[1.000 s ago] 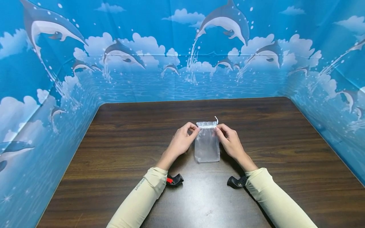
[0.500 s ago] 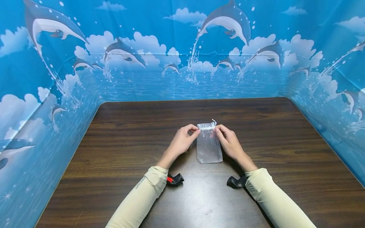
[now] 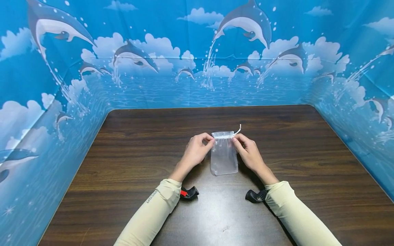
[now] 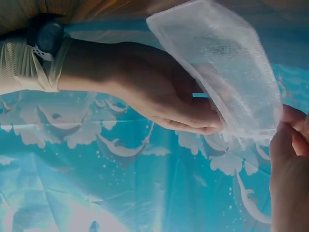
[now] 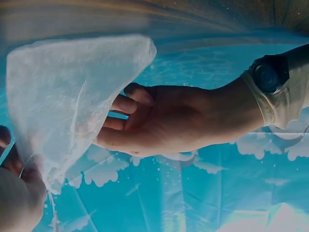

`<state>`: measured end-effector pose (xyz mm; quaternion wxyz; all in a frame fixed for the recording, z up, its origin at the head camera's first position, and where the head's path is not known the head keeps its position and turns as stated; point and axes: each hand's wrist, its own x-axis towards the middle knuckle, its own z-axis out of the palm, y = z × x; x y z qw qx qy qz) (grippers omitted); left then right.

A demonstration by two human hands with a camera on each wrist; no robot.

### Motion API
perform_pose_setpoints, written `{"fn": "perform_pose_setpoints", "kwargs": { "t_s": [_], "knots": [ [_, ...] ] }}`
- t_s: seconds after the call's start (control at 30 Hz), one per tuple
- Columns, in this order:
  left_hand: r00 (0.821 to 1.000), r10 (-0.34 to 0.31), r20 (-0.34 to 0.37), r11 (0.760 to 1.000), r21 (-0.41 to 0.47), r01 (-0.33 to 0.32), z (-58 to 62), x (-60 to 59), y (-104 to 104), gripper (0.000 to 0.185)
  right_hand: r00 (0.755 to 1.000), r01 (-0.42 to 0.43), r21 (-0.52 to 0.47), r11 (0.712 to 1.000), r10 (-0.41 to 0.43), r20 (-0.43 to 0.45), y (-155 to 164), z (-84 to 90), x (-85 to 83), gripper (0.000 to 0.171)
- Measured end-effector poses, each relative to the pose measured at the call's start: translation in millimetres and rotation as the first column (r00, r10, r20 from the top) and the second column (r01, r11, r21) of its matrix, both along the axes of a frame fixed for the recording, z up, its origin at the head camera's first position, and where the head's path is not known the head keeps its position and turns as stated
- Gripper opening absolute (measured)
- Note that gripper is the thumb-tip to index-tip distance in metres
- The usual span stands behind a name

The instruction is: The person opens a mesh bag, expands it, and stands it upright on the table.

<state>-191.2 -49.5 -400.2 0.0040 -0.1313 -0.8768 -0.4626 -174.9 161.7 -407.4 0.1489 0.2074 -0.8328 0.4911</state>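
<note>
A small sheer white mesh pouch (image 3: 224, 155) stands up off the dark wooden table (image 3: 138, 160), held by its top edge. My left hand (image 3: 210, 140) pinches the pouch's upper left corner. My right hand (image 3: 235, 139) pinches the upper right corner, where a thin white drawstring end (image 3: 238, 129) sticks up to the right. In the left wrist view the pouch (image 4: 227, 72) hangs between my left fingertips (image 4: 289, 145) and the right hand (image 4: 159, 92). In the right wrist view the pouch (image 5: 67, 96) covers part of the left hand (image 5: 183, 121). I cannot see anything inside the pouch.
A blue backdrop (image 3: 197, 68) printed with dolphins and clouds walls the table on the left, back and right. Black wrist-camera mounts (image 3: 189, 193) (image 3: 255, 195) sit under both cream sleeves near the table's front.
The pouch has shifted slightly left and its mouth looks a bit wider than half a second ago. The drawstring end now sticks out further up and to the right. Both hands keep their pinch.
</note>
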Motion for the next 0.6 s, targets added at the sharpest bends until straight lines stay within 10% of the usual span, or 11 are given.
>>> {"fn": "perform_pose_setpoints", "kwargs": {
  "t_s": [0.6],
  "knots": [
    [1.0,0.001,0.019,0.996,0.085,-0.003,-1.9,-3.1,-0.5,0.021,0.996,-0.048,-0.054,0.997,0.052,0.07,2.6,3.4,0.4,0.019]
  ]
}}
